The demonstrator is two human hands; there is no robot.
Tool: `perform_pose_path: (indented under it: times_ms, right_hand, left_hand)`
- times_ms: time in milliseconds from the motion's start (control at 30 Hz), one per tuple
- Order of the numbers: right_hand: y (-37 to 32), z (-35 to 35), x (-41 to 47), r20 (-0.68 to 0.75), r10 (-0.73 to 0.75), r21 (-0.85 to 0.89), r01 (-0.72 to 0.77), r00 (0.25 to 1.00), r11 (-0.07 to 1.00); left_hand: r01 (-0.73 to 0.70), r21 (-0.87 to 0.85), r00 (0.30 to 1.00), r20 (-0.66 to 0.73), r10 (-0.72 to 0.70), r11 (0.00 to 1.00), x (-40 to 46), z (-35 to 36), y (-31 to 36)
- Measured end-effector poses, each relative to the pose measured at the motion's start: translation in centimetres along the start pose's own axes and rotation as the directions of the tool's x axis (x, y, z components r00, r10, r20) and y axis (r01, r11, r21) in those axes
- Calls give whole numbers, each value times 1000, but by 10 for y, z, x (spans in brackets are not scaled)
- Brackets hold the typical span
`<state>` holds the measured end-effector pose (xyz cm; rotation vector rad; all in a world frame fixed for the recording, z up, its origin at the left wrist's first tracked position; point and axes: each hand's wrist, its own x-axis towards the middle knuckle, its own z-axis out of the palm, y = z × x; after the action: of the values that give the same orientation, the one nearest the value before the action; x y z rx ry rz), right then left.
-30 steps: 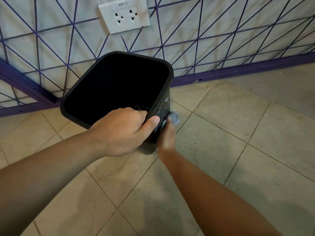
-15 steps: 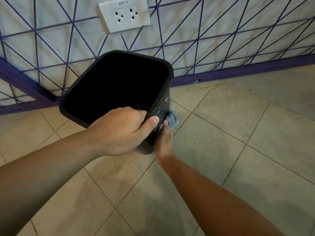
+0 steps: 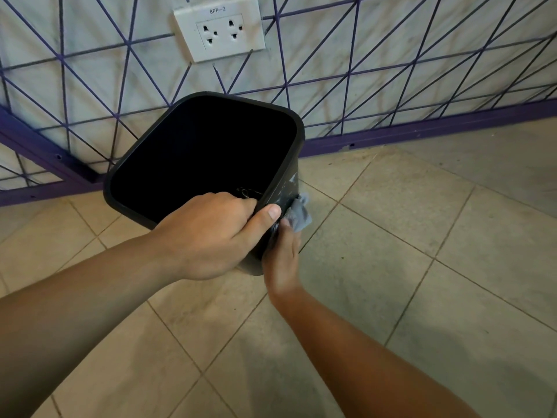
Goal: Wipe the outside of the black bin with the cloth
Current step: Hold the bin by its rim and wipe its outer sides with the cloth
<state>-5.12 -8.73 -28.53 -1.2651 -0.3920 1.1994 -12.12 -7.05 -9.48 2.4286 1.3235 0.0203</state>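
The black bin (image 3: 283, 122) stands tilted on the tiled floor with its open mouth facing me. My left hand (image 3: 217, 236) grips the bin's near rim, fingers inside and thumb on the outer wall. A grey cloth (image 3: 300, 214) is pressed against the bin's right outer side, where pale smears show. My right hand (image 3: 281, 260) holds that cloth from below, its fingers partly hidden behind the bin and the left thumb.
A wall with purple crossing lines (image 3: 391, 70) and a purple skirting (image 3: 422, 131) runs right behind the bin. A white double socket (image 3: 220, 31) sits on the wall above it. Beige floor tiles (image 3: 422, 236) stretch to the right and toward me.
The cloth and my right hand have slid a little along the bin's right side. My left hand keeps the same grip on the rim.
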Motion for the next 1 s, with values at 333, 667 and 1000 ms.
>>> perform_pose_path:
  times_ms: [333,667,1000]
  right_hand:
    - [1,-2,15,-2,59,39,-59,998,998]
    - [6,-6,17,15,25,4,-25,1000,1000]
    - [-4,-6,24,-16,122,29,-121,992,992]
  left_hand:
    - [-21,6,1000,-10,21,1000,-1,-1,0]
    - [-19,13,1000,-5,19,1000,0,1,0]
    - [-26,3,1000,-3,26,1000,0,0,0]
